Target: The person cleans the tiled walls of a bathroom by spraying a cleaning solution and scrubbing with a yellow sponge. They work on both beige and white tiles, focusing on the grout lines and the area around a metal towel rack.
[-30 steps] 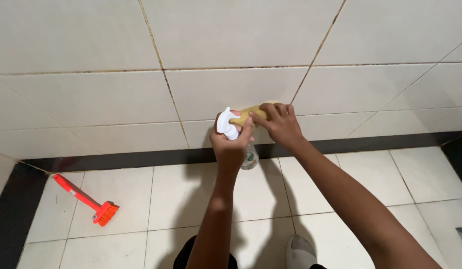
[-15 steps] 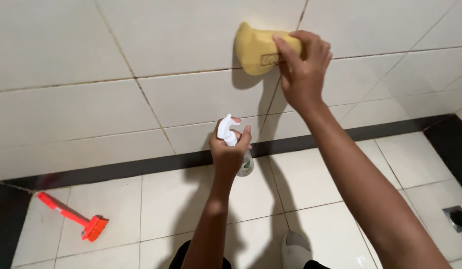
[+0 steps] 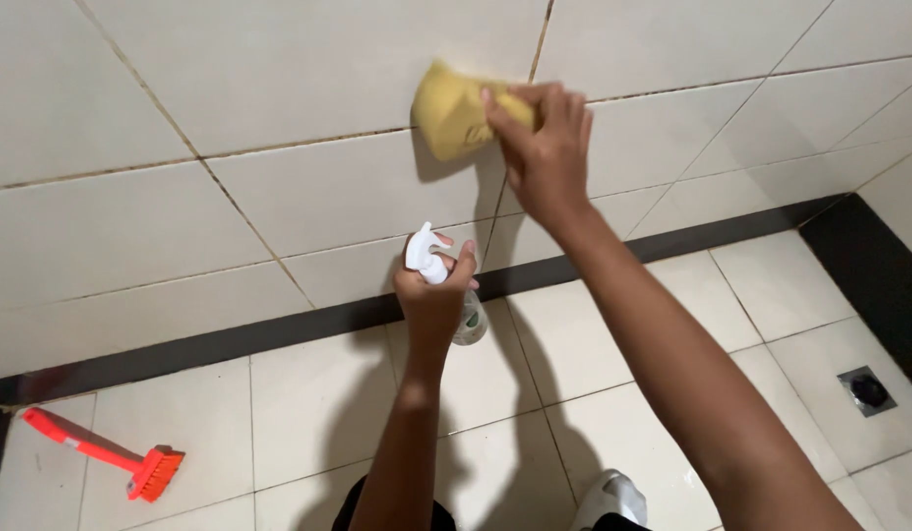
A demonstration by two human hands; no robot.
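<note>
two hands busy: my right hand [image 3: 547, 147] presses the yellow sponge [image 3: 454, 110] flat on the wall tile [image 3: 308, 69] at 12 o'clock, fingers clamped over it; my left hand [image 3: 434, 300] wraps the spray bottle [image 3: 428, 258] just below. best to keep firm, even pressure along the grout line [image 3: 308, 144].
</note>
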